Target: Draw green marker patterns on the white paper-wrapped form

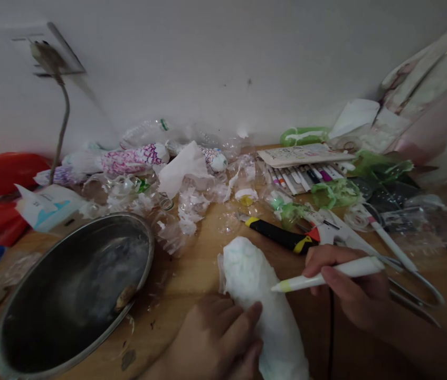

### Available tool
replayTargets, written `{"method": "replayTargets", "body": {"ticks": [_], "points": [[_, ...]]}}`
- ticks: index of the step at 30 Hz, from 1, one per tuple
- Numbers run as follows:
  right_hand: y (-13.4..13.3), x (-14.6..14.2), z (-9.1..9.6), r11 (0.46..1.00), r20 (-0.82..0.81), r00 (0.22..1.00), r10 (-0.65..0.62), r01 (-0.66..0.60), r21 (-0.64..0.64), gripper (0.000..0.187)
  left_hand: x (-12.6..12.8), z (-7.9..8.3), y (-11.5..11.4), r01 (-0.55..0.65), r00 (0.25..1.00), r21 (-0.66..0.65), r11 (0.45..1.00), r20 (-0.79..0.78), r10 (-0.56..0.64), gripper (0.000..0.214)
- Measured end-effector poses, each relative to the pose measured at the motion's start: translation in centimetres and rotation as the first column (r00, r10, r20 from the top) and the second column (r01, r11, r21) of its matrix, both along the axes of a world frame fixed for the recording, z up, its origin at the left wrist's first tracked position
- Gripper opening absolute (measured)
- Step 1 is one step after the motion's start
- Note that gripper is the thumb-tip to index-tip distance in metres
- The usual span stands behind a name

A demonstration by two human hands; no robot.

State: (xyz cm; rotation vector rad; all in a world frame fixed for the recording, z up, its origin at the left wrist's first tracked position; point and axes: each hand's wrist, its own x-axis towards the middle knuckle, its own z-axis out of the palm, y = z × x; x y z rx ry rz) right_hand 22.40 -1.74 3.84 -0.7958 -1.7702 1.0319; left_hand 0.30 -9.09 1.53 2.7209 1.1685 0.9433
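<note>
My right hand (345, 282) pinches a white marker pen (330, 274) with a pale yellow-green collar. Its tip points left, at the upper side of a long white tissue-wrapped form (255, 285); whether it touches cannot be made out. The form has a rounded far end and faint greenish marks, and lies lengthwise on the wooden table (186, 274). Against its left side, my left hand (219, 338) is closed, the curled fingers steadying it. Just beyond the form sits a yellow-and-black utility knife (281, 232).
A large metal bowl (76, 295) stands at the left. Scissors (350, 232) and a hot glue gun's cord-like white parts lie right. Along the wall are patterned wrapped forms (132, 158), plastic scraps (191, 206), a case of markers (306, 174) and a plugged-in cable (63, 121).
</note>
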Motion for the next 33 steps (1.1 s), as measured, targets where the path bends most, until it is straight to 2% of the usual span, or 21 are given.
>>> {"method": "replayTargets", "body": {"ticks": [6,10,15,19,24,26,29,31,33], "points": [[-0.6,-0.3,0.0,0.995,0.069,0.994,0.079,-0.075,-0.059,0.018,0.1,-0.1,-0.1,-0.087,0.996,0.061,0.994,0.027,0.085,0.013],[-0.5,0.0,-0.2,0.989,0.05,0.994,0.097,-0.091,-0.115,0.021,0.2,-0.1,-0.1,-0.017,1.0,0.076,0.997,0.0,0.017,0.019],[-0.4,0.0,-0.7,0.99,-0.056,0.998,0.025,-0.033,-0.14,0.023,0.0,0.0,-0.1,0.038,0.999,0.064,0.997,0.004,-0.039,0.023],[-0.3,-0.3,-0.8,0.983,0.016,0.996,0.087,-0.083,-0.162,0.022,-0.2,0.1,-0.1,0.072,0.997,0.076,0.995,0.005,-0.072,0.024],[0.1,-0.3,-0.8,0.991,-0.03,0.999,-0.044,0.039,-0.131,0.023,-0.3,0.2,-0.2,0.082,0.997,0.076,0.994,-0.01,-0.082,0.019],[0.2,-0.3,-0.8,0.994,-0.051,0.998,-0.031,0.025,-0.106,0.022,-0.3,0.1,-0.3,0.092,0.996,0.076,0.993,0.001,-0.093,0.019],[0.2,-0.2,-0.9,0.997,0.007,1.0,0.017,-0.016,-0.076,0.021,-0.4,0.0,-0.3,0.092,0.996,0.08,0.992,0.01,-0.094,0.019],[0.2,-0.2,-1.0,0.998,0.028,0.999,-0.017,0.019,-0.065,0.021,-0.4,0.0,-0.2,0.093,0.996,0.089,0.992,0.007,-0.094,0.018],[0.2,-0.3,-1.0,0.995,-0.02,0.996,-0.084,0.082,-0.062,0.022,-0.3,0.1,-0.2,0.09,0.996,0.102,0.991,0.006,-0.091,0.017]]}}
